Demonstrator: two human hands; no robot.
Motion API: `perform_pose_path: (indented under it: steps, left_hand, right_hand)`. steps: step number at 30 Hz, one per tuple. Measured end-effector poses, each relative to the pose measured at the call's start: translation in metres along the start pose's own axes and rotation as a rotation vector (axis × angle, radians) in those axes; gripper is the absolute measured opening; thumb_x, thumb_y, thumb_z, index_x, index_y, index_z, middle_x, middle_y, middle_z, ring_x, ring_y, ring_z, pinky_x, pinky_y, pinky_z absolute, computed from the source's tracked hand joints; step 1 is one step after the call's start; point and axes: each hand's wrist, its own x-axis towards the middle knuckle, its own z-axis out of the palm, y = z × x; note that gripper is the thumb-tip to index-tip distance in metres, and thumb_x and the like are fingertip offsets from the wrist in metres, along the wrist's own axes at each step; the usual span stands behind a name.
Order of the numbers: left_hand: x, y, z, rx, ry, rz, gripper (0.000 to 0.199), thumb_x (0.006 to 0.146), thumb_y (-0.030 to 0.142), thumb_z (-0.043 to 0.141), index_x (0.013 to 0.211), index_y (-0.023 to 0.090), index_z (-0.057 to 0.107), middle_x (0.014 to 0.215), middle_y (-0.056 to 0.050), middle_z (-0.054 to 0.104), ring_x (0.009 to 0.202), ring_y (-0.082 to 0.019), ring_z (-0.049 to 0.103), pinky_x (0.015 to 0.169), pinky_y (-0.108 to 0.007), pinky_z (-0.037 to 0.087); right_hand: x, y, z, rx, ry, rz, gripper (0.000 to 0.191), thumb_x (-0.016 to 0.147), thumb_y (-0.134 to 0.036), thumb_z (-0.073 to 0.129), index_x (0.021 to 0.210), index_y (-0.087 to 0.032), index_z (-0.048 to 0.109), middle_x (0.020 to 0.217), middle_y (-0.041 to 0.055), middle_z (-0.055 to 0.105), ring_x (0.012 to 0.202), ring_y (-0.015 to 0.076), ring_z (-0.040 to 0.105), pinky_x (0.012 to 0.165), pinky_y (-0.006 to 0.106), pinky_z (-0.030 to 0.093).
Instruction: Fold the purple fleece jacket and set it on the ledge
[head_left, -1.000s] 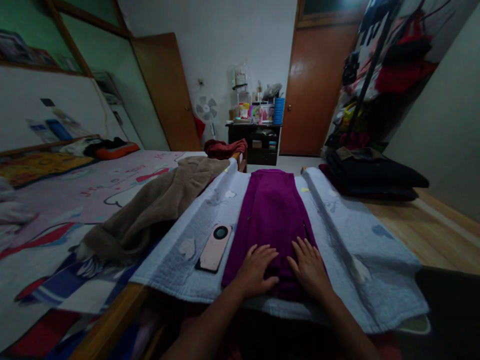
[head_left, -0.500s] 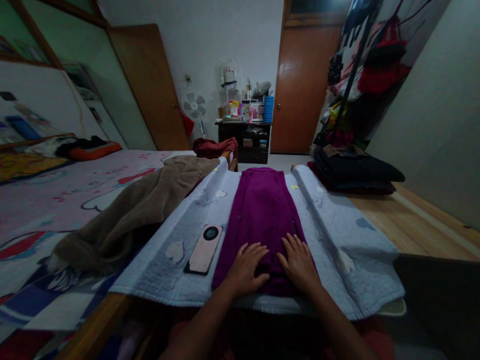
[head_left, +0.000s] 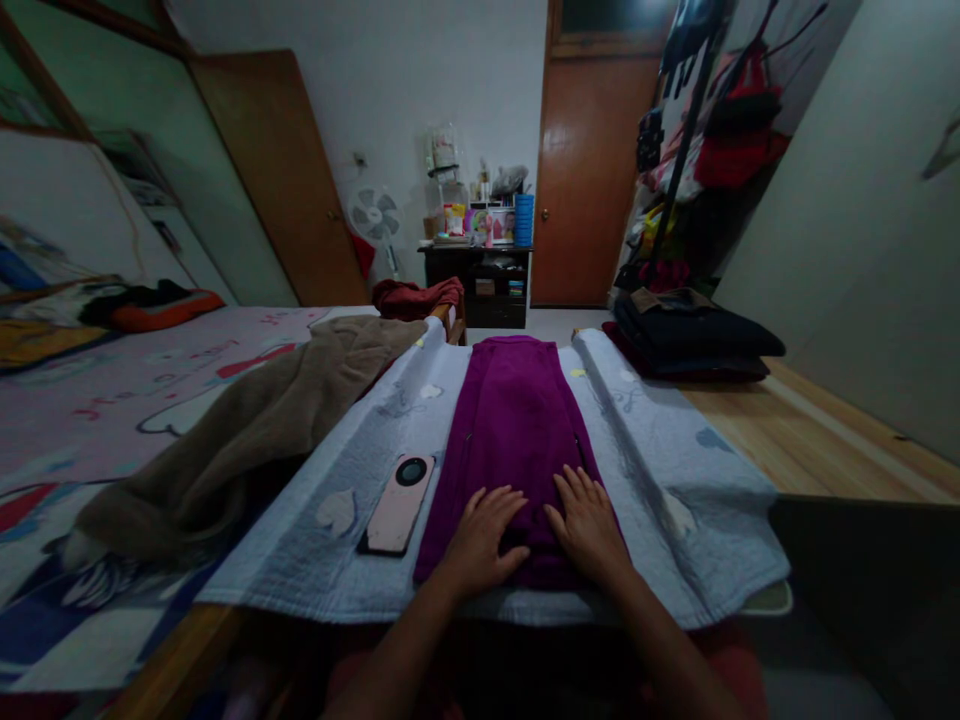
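A purple garment (head_left: 517, 420), folded into a long narrow panel, lies flat on a light blue quilted cloth (head_left: 660, 460). My left hand (head_left: 484, 540) rests on the garment's near left part, palm down with fingers spread. On its near right part lies my right hand (head_left: 586, 520), also flat, fingers apart. The two hands do not touch each other. Left of the garment, a pink phone (head_left: 395, 505) with a round black camera ring lies on the cloth.
A brown fleece (head_left: 277, 410) lies along the cloth's left side, over the bed (head_left: 187, 350). Folded dark clothes (head_left: 697, 335) are stacked at the right on a wooden surface (head_left: 825, 430). Farther back are a red cloth (head_left: 416, 298), a fan (head_left: 376, 215) and a dark cabinet (head_left: 476, 290).
The whole view has shifted slightly, so the scene sits a little farther left. Both hands remain flat on the garment in nearly the same place.
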Motion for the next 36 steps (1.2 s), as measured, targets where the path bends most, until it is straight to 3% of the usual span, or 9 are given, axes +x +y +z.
perform_pose_path:
  steps: [10,14,18,20,24,28,31,36]
  left_hand:
    - [0.0,0.002,-0.001,0.008,-0.003,0.002,0.067,0.076,0.032,0.066,0.139,0.024,0.044,0.146,-0.008,0.046,0.138,-0.026,0.036,0.116,-0.052,0.018]
    - [-0.001,0.004,0.0,0.026,0.006,0.009,0.071,0.076,0.03,0.066,0.142,0.024,0.04,0.146,-0.008,0.046,0.138,-0.025,0.035,0.116,-0.051,0.017]
    - [0.0,0.01,-0.005,0.053,-0.024,0.009,0.073,0.078,0.031,0.065,0.144,0.028,0.035,0.146,-0.006,0.047,0.138,-0.026,0.035,0.116,-0.054,0.015]
    - [0.002,0.016,-0.009,0.08,-0.043,0.005,0.068,0.078,0.035,0.065,0.141,0.028,0.039,0.144,-0.006,0.049,0.137,-0.028,0.036,0.115,-0.056,0.016]
    - [0.014,0.029,-0.016,0.151,-0.063,0.016,0.058,0.078,0.041,0.065,0.131,0.023,0.051,0.126,-0.009,0.061,0.121,-0.029,0.051,0.105,-0.046,0.034]
    - [0.024,0.037,-0.019,0.256,-0.08,0.011,0.058,0.073,0.042,0.068,0.126,0.022,0.053,0.108,-0.009,0.063,0.103,-0.028,0.056,0.09,-0.042,0.043]
    - [0.024,0.035,-0.014,0.279,-0.078,0.002,0.064,0.072,0.043,0.069,0.13,0.022,0.05,0.115,-0.01,0.061,0.106,-0.029,0.054,0.091,-0.043,0.042]
    - [0.018,0.028,-0.005,0.199,-0.047,0.026,0.072,0.074,0.034,0.067,0.14,0.031,0.039,0.145,-0.006,0.043,0.124,-0.029,0.045,0.101,-0.044,0.035]
  right_hand:
    - [-0.015,-0.018,-0.001,0.077,-0.045,-0.007,0.059,0.095,-0.045,0.039,0.142,-0.011,0.042,0.153,0.0156,0.031,0.144,0.0303,0.021,0.114,0.047,0.02]
    - [-0.017,-0.015,0.0,0.207,-0.077,-0.079,0.059,0.093,-0.046,0.042,0.141,-0.013,0.044,0.151,0.0146,0.036,0.141,0.0292,0.028,0.113,0.047,0.025]
    - [0.003,0.007,-0.001,0.321,0.033,-0.068,0.047,0.095,-0.038,0.036,0.131,-0.014,0.053,0.141,0.0137,0.049,0.133,0.0229,0.042,0.11,0.041,0.033]
    - [0.018,0.018,-0.002,0.276,0.118,0.022,0.048,0.094,-0.034,0.037,0.134,-0.01,0.05,0.143,0.0171,0.046,0.135,0.0241,0.039,0.111,0.042,0.032]
    - [0.039,0.021,0.0,0.106,0.064,0.208,0.059,0.093,-0.037,0.042,0.14,-0.003,0.04,0.148,0.025,0.035,0.139,0.0319,0.03,0.111,0.046,0.027]
    - [0.041,0.004,0.001,0.009,-0.059,0.192,0.066,0.093,-0.046,0.043,0.144,-0.004,0.037,0.151,0.0246,0.03,0.142,0.0349,0.023,0.112,0.048,0.021]
    - [0.038,-0.005,-0.001,-0.022,-0.089,0.148,0.066,0.095,-0.045,0.039,0.146,-0.003,0.033,0.15,0.0245,0.032,0.143,0.0336,0.022,0.113,0.046,0.017]
    - [0.036,-0.006,-0.002,-0.008,-0.088,0.137,0.065,0.094,-0.042,0.041,0.146,-0.004,0.033,0.15,0.0242,0.032,0.142,0.0338,0.023,0.113,0.046,0.018]
